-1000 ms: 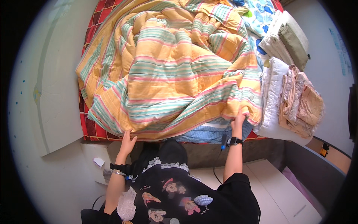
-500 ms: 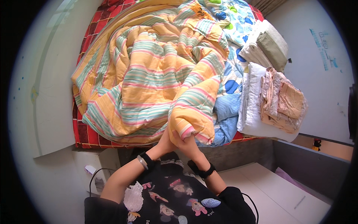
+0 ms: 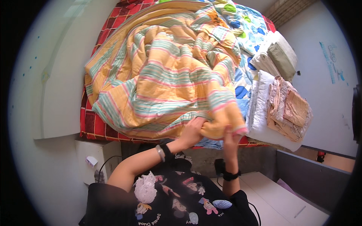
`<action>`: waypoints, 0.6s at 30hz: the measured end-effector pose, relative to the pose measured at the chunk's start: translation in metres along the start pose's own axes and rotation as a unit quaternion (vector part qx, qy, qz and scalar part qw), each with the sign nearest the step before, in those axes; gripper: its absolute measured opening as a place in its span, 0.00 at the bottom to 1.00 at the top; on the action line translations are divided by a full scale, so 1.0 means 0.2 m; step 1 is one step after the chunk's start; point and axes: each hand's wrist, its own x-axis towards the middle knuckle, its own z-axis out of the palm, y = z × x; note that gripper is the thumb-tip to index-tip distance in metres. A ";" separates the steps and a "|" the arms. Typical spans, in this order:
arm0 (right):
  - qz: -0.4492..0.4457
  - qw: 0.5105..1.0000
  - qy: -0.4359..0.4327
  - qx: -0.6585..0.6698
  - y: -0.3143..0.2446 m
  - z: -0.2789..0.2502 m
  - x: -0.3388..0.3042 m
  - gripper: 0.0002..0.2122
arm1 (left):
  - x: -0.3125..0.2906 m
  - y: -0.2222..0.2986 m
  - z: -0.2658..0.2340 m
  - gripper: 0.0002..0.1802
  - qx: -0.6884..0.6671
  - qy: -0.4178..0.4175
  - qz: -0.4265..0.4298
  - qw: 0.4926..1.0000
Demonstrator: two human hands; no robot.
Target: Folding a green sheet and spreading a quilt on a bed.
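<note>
the quilt (image 3: 166, 86) lay just ahead; the left hand (image 3: 192, 132) gripped it, while the right hand (image 3: 230, 143), nearer the corner (image 3: 239, 130), touched it (grip too blurred to tell).

left hand (image 3: 192, 132) and right hand (image 3: 230, 141) now apart after meeting, striped quilt's corner (image 3: 225, 116) swung rightward

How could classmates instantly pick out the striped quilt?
Find the bed with the red checked sheet. The striped quilt lies rumpled across it, near edge in the left hand. Yellow, green and pink bands distinguish it from the folded white quilt.
</note>
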 end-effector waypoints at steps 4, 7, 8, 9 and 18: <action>0.081 0.957 0.180 0.211 -0.23 -0.20 -0.09 0.18 | -0.07 -0.16 0.02 0.16 0.098 0.051 0.058 0.992; 0.021 0.955 0.245 0.163 -0.31 -0.35 -0.23 0.18 | -0.19 -0.25 -0.07 0.15 0.111 0.034 0.050 0.992; -0.006 0.947 0.270 0.175 -0.35 -0.37 -0.28 0.19 | -0.23 -0.25 -0.12 0.15 0.112 0.021 0.060 0.992; -0.033 0.937 0.294 0.188 -0.37 -0.38 -0.33 0.20 | -0.27 -0.30 -0.12 0.15 0.109 0.014 0.056 0.992; -0.012 0.991 0.096 -0.088 -0.08 -0.30 -0.74 0.15 | -0.62 0.20 -0.55 0.23 -0.001 -0.013 0.084 0.996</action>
